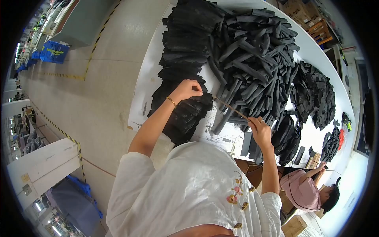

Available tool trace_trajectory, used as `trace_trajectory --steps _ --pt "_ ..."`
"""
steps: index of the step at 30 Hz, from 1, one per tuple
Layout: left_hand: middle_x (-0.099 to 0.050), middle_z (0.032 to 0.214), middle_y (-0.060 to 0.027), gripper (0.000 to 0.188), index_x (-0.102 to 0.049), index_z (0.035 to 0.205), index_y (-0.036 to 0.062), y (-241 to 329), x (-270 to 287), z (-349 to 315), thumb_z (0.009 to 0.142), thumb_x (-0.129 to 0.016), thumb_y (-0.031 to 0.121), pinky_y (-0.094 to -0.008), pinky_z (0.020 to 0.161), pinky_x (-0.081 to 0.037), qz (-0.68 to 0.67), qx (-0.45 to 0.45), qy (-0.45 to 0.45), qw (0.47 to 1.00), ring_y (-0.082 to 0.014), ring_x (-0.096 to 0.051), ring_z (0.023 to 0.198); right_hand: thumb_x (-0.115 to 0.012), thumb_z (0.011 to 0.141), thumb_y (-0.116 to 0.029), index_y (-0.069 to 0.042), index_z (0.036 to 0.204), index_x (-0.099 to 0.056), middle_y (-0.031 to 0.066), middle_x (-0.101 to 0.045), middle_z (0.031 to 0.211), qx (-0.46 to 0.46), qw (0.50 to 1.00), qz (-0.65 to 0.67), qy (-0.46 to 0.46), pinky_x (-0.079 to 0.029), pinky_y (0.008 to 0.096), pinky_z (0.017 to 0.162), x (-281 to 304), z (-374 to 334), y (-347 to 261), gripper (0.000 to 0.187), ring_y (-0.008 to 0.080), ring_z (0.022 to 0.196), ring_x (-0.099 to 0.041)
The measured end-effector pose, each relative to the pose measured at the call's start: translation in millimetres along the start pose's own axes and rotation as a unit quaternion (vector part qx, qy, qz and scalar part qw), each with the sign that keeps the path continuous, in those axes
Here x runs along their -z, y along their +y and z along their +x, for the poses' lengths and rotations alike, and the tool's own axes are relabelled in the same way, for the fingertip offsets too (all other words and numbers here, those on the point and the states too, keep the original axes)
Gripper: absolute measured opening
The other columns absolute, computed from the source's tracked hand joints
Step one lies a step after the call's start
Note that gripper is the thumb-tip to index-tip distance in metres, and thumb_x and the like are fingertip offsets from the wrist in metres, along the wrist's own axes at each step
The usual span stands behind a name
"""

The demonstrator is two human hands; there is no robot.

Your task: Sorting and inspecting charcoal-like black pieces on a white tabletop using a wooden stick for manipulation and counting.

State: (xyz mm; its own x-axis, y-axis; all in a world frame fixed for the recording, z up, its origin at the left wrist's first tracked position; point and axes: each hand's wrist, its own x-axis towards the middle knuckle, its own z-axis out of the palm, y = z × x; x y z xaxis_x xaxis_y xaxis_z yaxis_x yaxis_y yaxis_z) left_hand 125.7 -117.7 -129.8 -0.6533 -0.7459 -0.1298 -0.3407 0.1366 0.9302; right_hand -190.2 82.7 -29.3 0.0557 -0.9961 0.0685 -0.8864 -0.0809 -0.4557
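Note:
My right hand (260, 133) is closed around one end of a thin brown stick (232, 108), which slants up and left over the table. The stick's far tip ends just short of my left hand (187, 91). That hand is closed, thumb and fingers pressed together, over a long row of flat black fabric strips (185, 51); whatever it pinches is too small to make out. Beneath the stick and beyond it spreads a large heap of loose black tube-like pieces (252, 59), some reaching close to my right hand.
More black pieces lie in a pile (314, 93) farther right on the white table (148, 85). A black bag (285, 136) sits beside my right forearm. Another person in a pink top (302, 189) works at the right. Past the table's left edge runs floor with striped tape (92, 51).

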Motion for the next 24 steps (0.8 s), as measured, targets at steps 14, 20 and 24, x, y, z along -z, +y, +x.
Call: trace_trajectory --steps 14,20,24 --pt "-0.062 0.096 -0.0018 0.011 -0.065 0.078 0.0093 79.0 -64.2 -18.2 0.070 -0.072 0.015 -0.0361 0.088 -0.043 0.184 -0.259 0.018 0.948 -0.0248 -0.055 0.105 -0.059 0.083 -0.002 -0.003 0.113 -0.059 0.0186 -0.064 0.099 0.011 0.973 0.221 -0.062 -0.050 0.0386 0.074 -75.9 30.9 -34.5 0.031 0.0342 0.084 -0.063" --pt "-0.054 0.109 -0.0103 0.041 -0.049 0.115 0.0032 46.2 -45.6 -58.2 0.084 -0.068 0.021 -0.0427 0.091 -0.045 -0.490 -0.039 0.301 0.817 -0.0268 -0.056 0.105 -0.058 0.089 -0.005 0.002 0.118 -0.056 -0.0004 -0.059 0.085 -0.208 0.853 0.438 -0.193 -0.042 0.0224 0.072 -88.0 18.4 -75.7 0.031 0.0087 0.078 -0.050" --pt "-0.064 0.087 -0.0104 0.024 -0.060 0.100 0.0032 45.2 -94.0 -51.9 0.086 -0.067 0.022 -0.0387 0.078 -0.054 -0.766 0.059 0.223 0.600 -0.0246 -0.064 0.080 -0.055 0.090 -0.006 0.003 0.115 -0.055 0.0014 -0.053 0.072 -0.113 0.918 0.379 -0.032 -0.040 0.0233 0.058 -119.9 21.3 -100.9 0.027 0.0095 0.065 -0.047"
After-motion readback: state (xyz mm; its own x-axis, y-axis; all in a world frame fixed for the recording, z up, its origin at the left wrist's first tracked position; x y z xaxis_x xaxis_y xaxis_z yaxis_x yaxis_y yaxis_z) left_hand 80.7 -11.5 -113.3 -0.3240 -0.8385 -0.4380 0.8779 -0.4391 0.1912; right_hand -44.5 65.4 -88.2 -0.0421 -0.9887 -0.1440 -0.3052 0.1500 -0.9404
